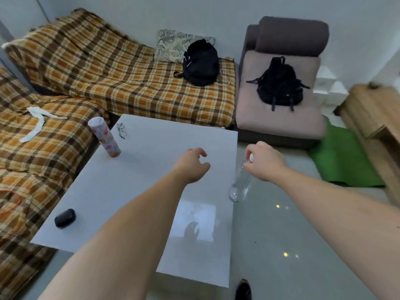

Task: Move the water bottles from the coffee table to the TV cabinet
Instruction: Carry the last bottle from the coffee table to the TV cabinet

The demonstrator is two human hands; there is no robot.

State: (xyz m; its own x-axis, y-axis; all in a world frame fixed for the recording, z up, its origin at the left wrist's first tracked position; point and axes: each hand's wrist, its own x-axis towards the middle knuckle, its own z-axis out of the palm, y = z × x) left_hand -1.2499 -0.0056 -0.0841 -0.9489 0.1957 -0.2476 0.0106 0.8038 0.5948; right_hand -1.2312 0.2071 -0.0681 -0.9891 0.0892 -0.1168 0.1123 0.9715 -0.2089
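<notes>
A clear plastic water bottle with a white cap hangs by its neck from my right hand, just past the right edge of the white coffee table. The bottle tilts and is blurred. My left hand hovers over the table's right half with its fingers loosely curled and apart, holding nothing. A wooden cabinet stands at the far right edge of the view.
On the table stand a tall snack canister, a pair of glasses and a small black case. A plaid-covered sofa wraps the left and back. A grey chair holds a black backpack. A green mat lies on the floor.
</notes>
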